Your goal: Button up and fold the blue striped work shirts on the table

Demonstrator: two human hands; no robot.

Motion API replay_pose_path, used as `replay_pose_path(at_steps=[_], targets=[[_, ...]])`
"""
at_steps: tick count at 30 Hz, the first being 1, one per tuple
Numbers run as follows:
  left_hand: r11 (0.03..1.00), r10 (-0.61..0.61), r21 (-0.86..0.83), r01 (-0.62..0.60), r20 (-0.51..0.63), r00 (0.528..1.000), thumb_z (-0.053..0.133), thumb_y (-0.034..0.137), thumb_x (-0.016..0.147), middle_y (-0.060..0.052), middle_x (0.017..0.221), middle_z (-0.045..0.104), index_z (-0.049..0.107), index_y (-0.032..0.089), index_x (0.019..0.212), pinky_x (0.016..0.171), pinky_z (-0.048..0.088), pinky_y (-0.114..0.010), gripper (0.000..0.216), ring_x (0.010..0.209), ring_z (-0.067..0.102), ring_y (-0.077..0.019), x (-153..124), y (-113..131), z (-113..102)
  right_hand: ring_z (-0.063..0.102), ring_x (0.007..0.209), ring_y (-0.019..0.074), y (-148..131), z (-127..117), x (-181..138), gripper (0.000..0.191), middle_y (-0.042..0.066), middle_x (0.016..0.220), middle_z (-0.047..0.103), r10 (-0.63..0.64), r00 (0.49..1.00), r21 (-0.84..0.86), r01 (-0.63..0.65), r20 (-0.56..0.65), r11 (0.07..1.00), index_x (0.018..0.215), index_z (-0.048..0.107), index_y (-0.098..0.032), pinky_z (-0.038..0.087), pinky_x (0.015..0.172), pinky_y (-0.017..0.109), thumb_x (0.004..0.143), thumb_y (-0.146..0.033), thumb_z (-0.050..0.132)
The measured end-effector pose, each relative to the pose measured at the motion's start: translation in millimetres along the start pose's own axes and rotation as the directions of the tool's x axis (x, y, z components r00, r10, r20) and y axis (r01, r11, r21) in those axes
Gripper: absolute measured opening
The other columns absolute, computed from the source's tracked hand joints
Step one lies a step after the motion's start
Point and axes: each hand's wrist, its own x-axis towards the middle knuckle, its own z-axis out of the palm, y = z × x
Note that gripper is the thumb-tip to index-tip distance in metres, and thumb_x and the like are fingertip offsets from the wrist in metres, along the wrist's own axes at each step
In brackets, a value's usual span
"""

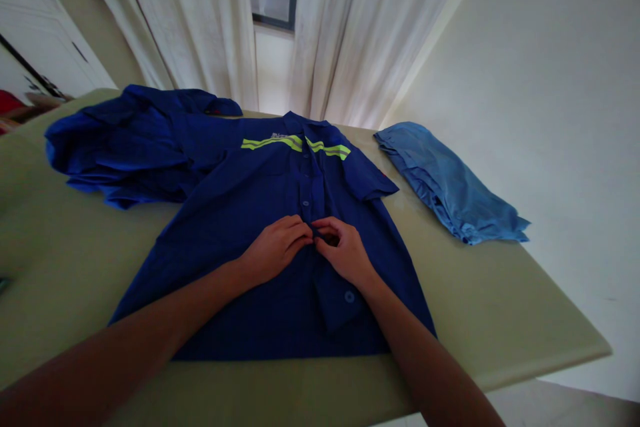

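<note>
A dark blue short-sleeved work shirt (pixel 240 213) lies spread front side up, collar at the far end, with yellow-green reflective stripes across the chest. My left hand (pixel 280 245) pinches the front placket around its middle. Fingertips meeting it from the other side, my right hand (pixel 346 248) also grips the placket edge. Whatever small part of the cloth is between the fingertips is hidden. Just above the hands a button (pixel 306 203) shows on the placket. Below, the loose front flap is folded over, with another button (pixel 349 297) on it.
Beside the shirt at left lies a heap of dark blue clothing (pixel 125 147). A lighter blue folded garment (pixel 445 177) rests at the right, near the wall (pixel 560 113). All lie on a pale greenish table (pixel 530 307). Curtains (pixel 200 27) hang behind it.
</note>
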Motion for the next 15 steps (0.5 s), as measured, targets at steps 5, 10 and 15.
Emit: replay_pose_path(at_steps=[5,10,15], targets=[[0.994,-0.035,-0.101,0.033,-0.016,0.999,0.051,0.029,0.104,-0.002,0.097,0.068,0.069,0.021,0.099,0.088,0.051,-0.031,0.020,0.093,0.065,-0.0172,0.7,-3.8,-3.0,0.066,0.073,0.0155,3.5,-4.0,2.3,0.017,0.000,0.083,0.073,0.004,1.000,-0.109,-0.007,-0.025,0.994,0.097,0.072,-0.020,0.049,0.065,0.026,0.080,-0.023,0.071],[0.988,-0.080,-0.126,0.085,0.045,0.996,0.051,0.028,0.103,-0.003,0.100,0.071,0.069,0.021,0.101,0.090,0.051,-0.032,0.019,0.094,0.067,-0.0182,2.4,-5.5,-7.1,0.061,0.065,0.0145,-1.0,-7.0,0.3,0.007,-0.001,0.073,0.067,-0.012,0.999,-0.239,0.001,-0.045,0.971,0.084,0.072,-0.021,0.044,0.059,0.026,0.081,-0.027,0.073],[0.990,-0.075,-0.118,0.080,0.049,0.996,0.051,0.026,0.103,-0.003,0.103,0.072,0.069,0.022,0.105,0.093,0.051,-0.032,0.018,0.098,0.068,-0.0184,1.9,-5.8,-7.9,0.059,0.065,0.0142,-6.0,-2.9,-2.0,0.005,0.001,0.079,0.068,-0.071,0.992,-0.253,0.042,-0.105,0.967,0.081,0.072,-0.021,0.045,0.060,0.027,0.082,-0.026,0.073]])
